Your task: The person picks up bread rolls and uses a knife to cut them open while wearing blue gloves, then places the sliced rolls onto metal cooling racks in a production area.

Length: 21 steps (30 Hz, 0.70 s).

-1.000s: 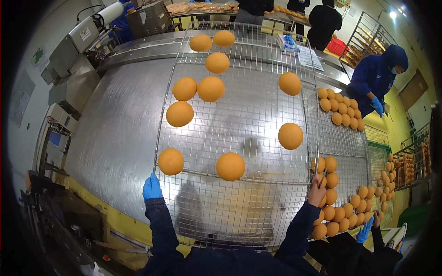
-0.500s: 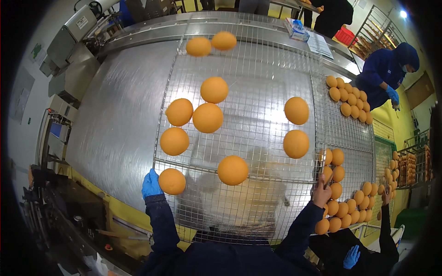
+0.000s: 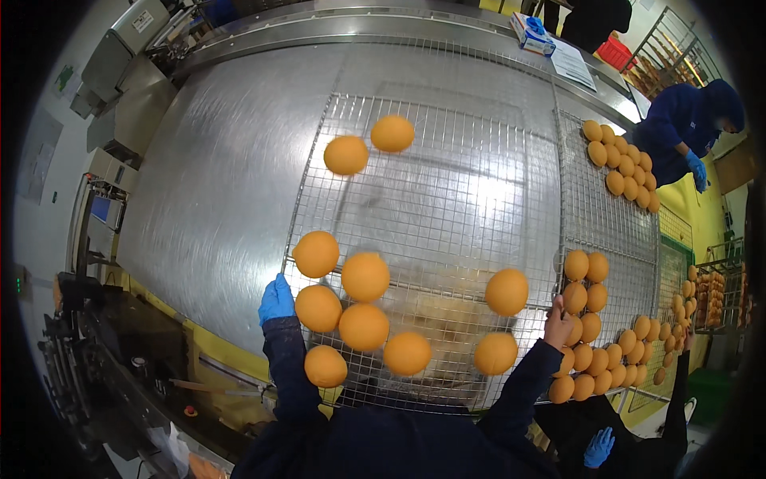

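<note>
Both hands grip a large wire rack [image 3: 431,215] at its side rails over a metal table. My left hand [image 3: 277,300], in a blue glove, is closed on the left rail. My right hand [image 3: 558,323] looks bare and is closed round the right rail; the fingertips are partly hidden. Several round golden-orange buns lie loose on the mesh. A cluster of buns [image 3: 365,326] sits near my left hand, and two buns [image 3: 346,155] lie towards the far left. Closer to my right hand are two more, one bun [image 3: 507,292] farther away and one bun [image 3: 496,354] nearer me.
The metal table [image 3: 207,176] extends left and beyond the rack. At right, another wire rack [image 3: 610,239] holds many buns [image 3: 597,361]. A co-worker in blue [image 3: 678,128] stands far right; another person's gloved hand [image 3: 598,447] shows lower right. A box [image 3: 533,34] and paper sheet [image 3: 573,64] lie at the back.
The rack's far edge has come nearer me, with both hands still on its rails. The buns have shifted towards me, and those at left sit closer together. The view has moved slightly.
</note>
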{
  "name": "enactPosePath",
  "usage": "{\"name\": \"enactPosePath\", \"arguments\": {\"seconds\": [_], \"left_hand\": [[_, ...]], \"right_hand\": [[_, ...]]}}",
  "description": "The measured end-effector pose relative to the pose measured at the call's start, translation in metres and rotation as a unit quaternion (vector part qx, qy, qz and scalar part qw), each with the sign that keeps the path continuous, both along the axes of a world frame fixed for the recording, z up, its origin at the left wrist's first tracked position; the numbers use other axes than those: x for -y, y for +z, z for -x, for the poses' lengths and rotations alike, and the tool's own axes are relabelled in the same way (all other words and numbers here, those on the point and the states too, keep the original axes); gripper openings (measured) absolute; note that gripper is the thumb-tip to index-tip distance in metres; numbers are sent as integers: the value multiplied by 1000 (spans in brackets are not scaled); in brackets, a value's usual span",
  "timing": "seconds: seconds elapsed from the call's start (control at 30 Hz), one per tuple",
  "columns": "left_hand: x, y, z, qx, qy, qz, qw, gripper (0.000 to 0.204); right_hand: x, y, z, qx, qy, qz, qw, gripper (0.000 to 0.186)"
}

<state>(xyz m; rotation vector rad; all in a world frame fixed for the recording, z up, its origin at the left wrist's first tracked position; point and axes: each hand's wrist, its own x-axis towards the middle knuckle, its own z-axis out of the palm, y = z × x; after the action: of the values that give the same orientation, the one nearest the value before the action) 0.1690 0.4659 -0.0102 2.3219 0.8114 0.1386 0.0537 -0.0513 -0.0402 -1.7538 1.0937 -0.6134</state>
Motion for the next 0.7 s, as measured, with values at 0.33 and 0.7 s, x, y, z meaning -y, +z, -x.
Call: {"name": "enactPosePath", "arguments": {"seconds": [0.33, 0.7], "left_hand": [[11, -13, -13, -108, -35, -3, 993, 54], [12, -79, -59, -51, -107, 96, 988, 46]], "right_hand": [[8, -29, 4, -206, 17, 58, 977, 61], [32, -35, -41, -327, 63, 156, 930, 48]]}}
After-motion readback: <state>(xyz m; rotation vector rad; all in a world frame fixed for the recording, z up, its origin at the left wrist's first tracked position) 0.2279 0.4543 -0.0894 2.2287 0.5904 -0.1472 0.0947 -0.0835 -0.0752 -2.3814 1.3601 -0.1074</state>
